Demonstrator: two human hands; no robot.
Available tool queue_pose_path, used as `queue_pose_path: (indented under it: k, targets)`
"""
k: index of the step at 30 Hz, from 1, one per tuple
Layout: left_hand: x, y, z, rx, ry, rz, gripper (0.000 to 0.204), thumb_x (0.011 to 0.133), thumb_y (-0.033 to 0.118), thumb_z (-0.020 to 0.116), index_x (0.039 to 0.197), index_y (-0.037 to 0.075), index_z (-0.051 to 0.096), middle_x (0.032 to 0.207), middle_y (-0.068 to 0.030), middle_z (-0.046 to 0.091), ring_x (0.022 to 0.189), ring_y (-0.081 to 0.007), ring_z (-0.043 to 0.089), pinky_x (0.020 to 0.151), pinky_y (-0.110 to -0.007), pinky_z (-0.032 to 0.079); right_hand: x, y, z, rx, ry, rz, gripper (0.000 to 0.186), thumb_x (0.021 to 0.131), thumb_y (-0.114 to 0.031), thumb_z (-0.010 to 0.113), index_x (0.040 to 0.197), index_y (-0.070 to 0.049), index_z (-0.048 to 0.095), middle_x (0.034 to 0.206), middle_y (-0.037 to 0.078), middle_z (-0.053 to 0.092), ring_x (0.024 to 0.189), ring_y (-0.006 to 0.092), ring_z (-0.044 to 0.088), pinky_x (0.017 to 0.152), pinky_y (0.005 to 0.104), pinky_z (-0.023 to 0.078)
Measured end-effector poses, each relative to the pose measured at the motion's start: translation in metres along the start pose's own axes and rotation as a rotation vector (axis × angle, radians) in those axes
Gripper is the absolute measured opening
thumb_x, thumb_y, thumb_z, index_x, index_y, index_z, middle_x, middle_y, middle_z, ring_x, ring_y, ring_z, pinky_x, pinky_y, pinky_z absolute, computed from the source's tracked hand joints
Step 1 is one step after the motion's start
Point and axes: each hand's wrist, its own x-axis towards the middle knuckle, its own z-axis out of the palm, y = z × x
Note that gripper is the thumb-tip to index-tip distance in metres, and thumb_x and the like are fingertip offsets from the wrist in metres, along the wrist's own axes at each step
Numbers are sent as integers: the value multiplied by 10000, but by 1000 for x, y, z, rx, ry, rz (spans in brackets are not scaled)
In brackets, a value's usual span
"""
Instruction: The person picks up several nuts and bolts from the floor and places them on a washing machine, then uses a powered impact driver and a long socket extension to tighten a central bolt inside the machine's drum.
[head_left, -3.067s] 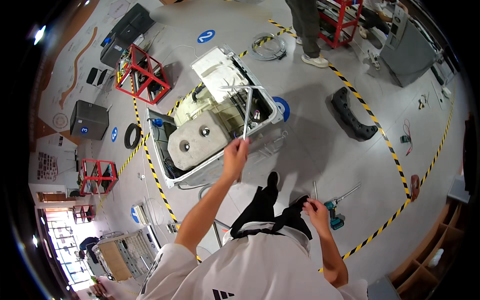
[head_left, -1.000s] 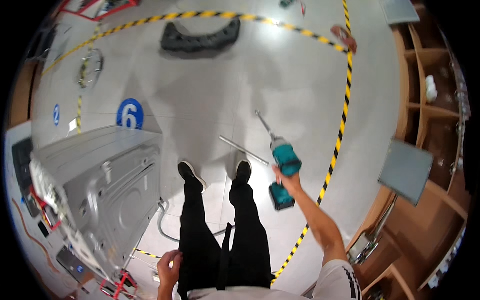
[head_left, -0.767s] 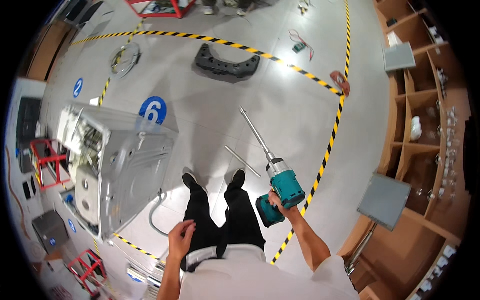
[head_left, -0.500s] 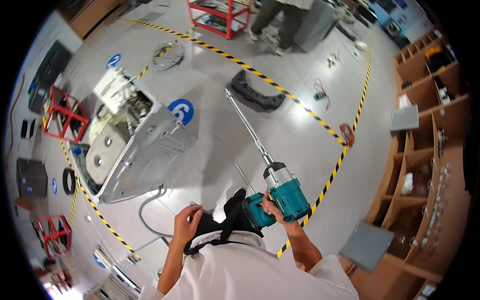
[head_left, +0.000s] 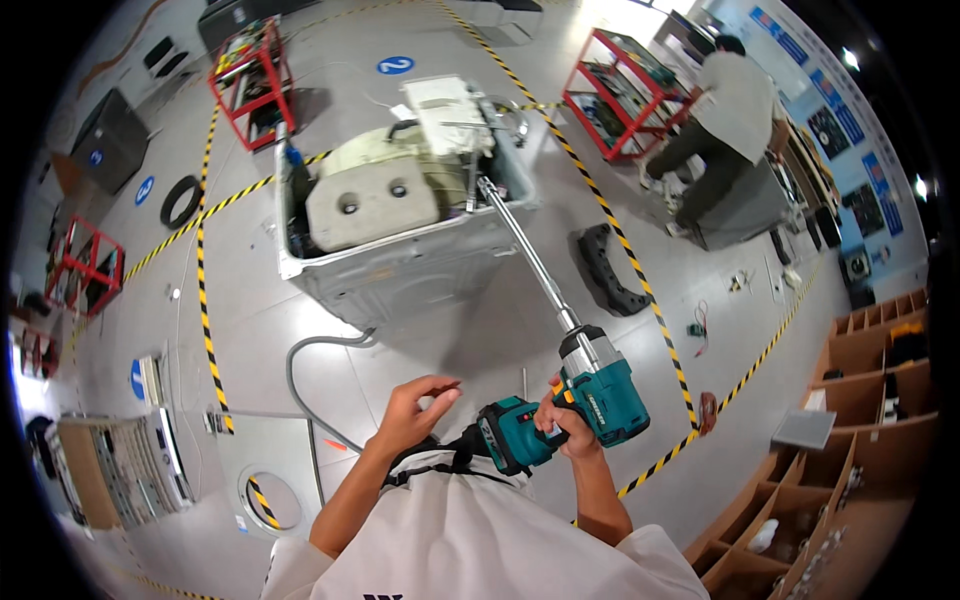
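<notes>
R hand (head_left: 568, 420) is wrapped round the teal cordless impact wrench (head_left: 614, 398), low & right of mid-frame; L hand (head_left: 412, 412) empty, loosely spread. Prob. heavy, hard, tippy w/ long silver bar (head_left: 535, 262); best held where R hand is.

Left hand (head_left: 412, 412) gets a decent gap straight ahead, up to the side of the opened grey machine (head_left: 400, 280). Left of that, the grey hose (head_left: 298, 358) loops across, so kinda annoying. Going right you'd hit the drill (head_left: 612, 400), and its long shaft (head_left: 530, 255) slants over to the machine's right end. Inside, the pale block (head_left: 372, 217) hogs the middle.
</notes>
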Motion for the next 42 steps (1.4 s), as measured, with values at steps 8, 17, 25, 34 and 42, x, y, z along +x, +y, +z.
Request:
queue_pose_path:
  k: [8, 17, 25, 34, 42]
  targets:
    - [28, 27, -38, -497, -249, -27, 609, 835, 329, 618, 1288, -20, 409, 1168, -111, 555, 1097, -191, 495, 918, -323, 383, 23, 31, 81, 54, -285, 123, 481, 741, -145, 580, 1167, -17, 400, 671, 45, 482, 564, 129, 467, 568, 283, 400]
    - [73, 39, -72, -1173, -383, -23, 533, 797, 363, 667, 1118, -32, 507, 1024, -105, 602, 925, -179, 578, 846, -313, 449, 99, 12, 128, 57, -535, 154, 388, 729, -95, 650, 1074, -8, 494, 758, 97, 577, 590, 121, 523, 556, 249, 440]
    - [139, 59, -101, -999, -176, 59, 622, 753, 407, 690, 1086, -68, 467, 906, -170, 611, 541, -277, 616, 376, -362, 534, 191, -9, 138, 92, -683, 114, 552, 725, -125, 681, 1194, -4, 416, 806, 120, 576, 643, 193, 574, 594, 320, 485]
    - [185, 53, -133, -794, -277, 28, 561, 696, 363, 758, 1045, -32, 566, 936, -65, 618, 841, -134, 584, 717, -275, 489, 234, -13, 138, -233, -603, 20, 405, 713, -43, 670, 1072, 8, 490, 731, 66, 580, 654, 146, 567, 584, 264, 462]
    - [212, 56, -161, -833, -472, 66, 572, 712, 352, 752, 1082, -38, 556, 996, -52, 604, 931, -120, 544, 824, -269, 435, 234, 4, 164, -335, -406, -18, 94, 718, -65, 627, 788, -41, 569, 666, 6, 556, 569, 107, 509, 515, 245, 412]
